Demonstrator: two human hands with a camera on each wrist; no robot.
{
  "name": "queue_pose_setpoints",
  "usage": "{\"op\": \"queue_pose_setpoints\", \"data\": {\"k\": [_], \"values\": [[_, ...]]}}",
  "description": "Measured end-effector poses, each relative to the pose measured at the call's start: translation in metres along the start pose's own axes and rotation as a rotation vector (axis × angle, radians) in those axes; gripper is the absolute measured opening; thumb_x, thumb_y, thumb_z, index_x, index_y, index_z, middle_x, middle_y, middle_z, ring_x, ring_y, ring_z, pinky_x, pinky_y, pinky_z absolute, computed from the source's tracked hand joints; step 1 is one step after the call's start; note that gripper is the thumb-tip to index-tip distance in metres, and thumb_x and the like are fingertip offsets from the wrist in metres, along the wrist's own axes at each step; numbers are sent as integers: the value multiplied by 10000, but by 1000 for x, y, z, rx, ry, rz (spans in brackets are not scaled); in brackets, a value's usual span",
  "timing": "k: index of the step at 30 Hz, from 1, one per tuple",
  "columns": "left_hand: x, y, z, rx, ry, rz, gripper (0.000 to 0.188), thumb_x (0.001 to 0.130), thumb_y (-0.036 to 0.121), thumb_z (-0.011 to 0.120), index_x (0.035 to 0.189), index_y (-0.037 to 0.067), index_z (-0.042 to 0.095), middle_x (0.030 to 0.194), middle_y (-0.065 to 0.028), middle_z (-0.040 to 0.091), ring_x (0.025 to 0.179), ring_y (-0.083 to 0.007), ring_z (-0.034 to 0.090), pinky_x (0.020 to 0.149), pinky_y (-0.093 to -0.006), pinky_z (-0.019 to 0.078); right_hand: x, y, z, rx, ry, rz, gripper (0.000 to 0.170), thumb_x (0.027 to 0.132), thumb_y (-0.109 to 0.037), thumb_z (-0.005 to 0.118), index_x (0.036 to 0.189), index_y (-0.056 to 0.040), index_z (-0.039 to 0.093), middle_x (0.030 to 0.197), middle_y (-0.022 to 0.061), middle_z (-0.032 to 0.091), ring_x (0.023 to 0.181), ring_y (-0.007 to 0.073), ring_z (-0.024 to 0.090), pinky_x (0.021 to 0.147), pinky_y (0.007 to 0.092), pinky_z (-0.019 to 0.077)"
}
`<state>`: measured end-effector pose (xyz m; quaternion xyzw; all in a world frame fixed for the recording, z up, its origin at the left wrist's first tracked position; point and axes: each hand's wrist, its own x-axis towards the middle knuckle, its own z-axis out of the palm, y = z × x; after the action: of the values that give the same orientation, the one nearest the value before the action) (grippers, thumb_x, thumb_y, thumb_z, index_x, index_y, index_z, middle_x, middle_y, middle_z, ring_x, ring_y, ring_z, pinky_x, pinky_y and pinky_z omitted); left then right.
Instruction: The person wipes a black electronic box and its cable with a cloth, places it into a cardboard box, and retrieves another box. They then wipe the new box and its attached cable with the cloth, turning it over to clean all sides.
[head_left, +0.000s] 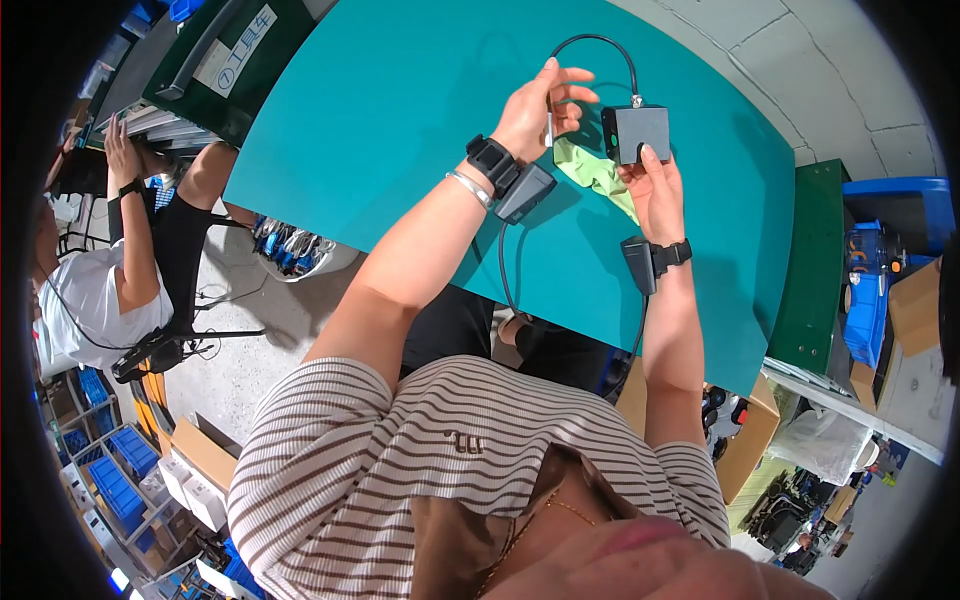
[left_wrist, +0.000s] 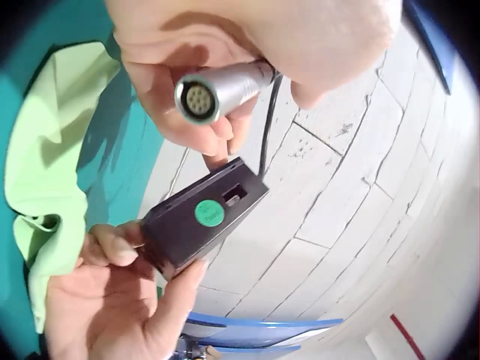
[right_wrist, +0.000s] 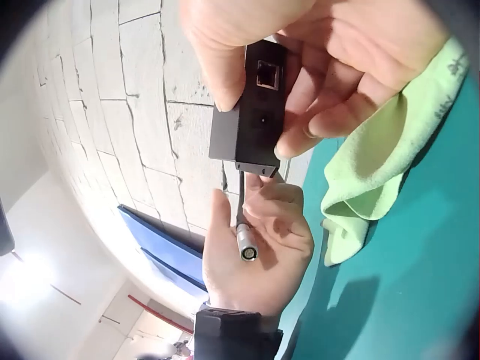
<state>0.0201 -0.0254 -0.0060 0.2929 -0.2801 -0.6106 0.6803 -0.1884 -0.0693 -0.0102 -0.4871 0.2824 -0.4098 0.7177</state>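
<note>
The left hand [head_left: 535, 112] holds a silver round connector [left_wrist: 217, 91], its multi-pin end facing out and its body lying against loosely bent fingers. The right hand [head_left: 657, 195] grips a small black box [head_left: 642, 134] between thumb and fingers. A green round sticker and a slot show on one side of the box [left_wrist: 196, 225]; a square port shows on another side in the right wrist view. From the box's far end a black cable [head_left: 607, 40] loops toward the left hand. A light green cloth [head_left: 590, 168] lies on the teal table [head_left: 420, 110], beside the right hand.
A white block wall [head_left: 745, 60] stands beyond the table. At the right are a dark green cabinet [head_left: 812, 260] and blue bins [head_left: 866, 300]. A seated person in white [head_left: 95, 300] is at the left, near a container of cables [head_left: 300, 255].
</note>
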Motion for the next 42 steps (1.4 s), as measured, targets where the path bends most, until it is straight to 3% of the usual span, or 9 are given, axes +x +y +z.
{"op": "queue_pose_setpoints", "data": {"k": [3,7,12,15,24,34,37,39,42], "values": [[3,2,-7,-107,143,63,351,1016,292,404,1232,38,513,918,-44,579,666,-81,479,573,-207,448,0,-1,-3,4,-1,5,286,933,-221,592,1127,-35,493,971,59,594,779,135,584,734,298,497],[3,10,-9,-76,132,91,338,1014,283,413,1235,47,509,875,-28,552,632,-71,439,536,-195,411,-2,-8,-2,7,53,-21,247,931,-191,581,1115,-44,507,975,50,597,771,122,579,707,287,489],[1,14,-15,-257,-99,43,334,1008,294,442,1177,16,517,764,17,478,577,-56,333,483,-202,329,4,-9,-19,94,65,-55,220,926,-185,579,1089,-51,514,973,46,607,797,116,573,684,282,471],[2,15,-14,-252,-121,15,332,1006,290,449,1139,-5,523,724,29,434,566,-52,326,475,-205,322,4,-11,-22,127,102,-64,204,914,-221,601,1011,-63,519,946,51,616,799,127,565,690,289,448],[-2,17,-10,-256,-188,-22,356,1002,231,461,1241,-30,499,685,43,359,548,-37,278,455,-177,261,5,-9,-21,148,40,-49,229,919,-226,596,1056,-54,529,936,52,620,769,124,561,683,290,453],[-8,18,3,-70,-166,2,371,983,256,504,1234,-17,513,668,38,426,541,-46,297,468,-198,269,3,-11,-15,140,59,-38,241,930,-250,569,1058,-49,537,935,57,622,745,122,549,671,279,448],[-10,19,6,-104,-146,-28,422,999,322,453,1238,-21,513,661,40,444,536,-45,313,469,-195,280,3,-15,-17,262,41,26,251,934,-262,543,1056,-42,550,944,65,620,732,120,537,655,273,438],[-7,19,1,-219,-268,-98,502,1011,405,376,1245,-17,514,652,44,441,538,-47,321,471,-190,291,5,-13,-25,292,-40,51,240,937,-231,506,1060,-29,544,949,75,596,657,113,434,580,260,376],[0,13,-10,-316,-308,-99,553,1015,448,315,1251,-10,515,653,46,445,540,-52,324,471,-194,294,5,-15,-24,263,-56,56,237,932,-229,511,1039,-23,553,939,82,605,645,112,438,558,261,365]]}}
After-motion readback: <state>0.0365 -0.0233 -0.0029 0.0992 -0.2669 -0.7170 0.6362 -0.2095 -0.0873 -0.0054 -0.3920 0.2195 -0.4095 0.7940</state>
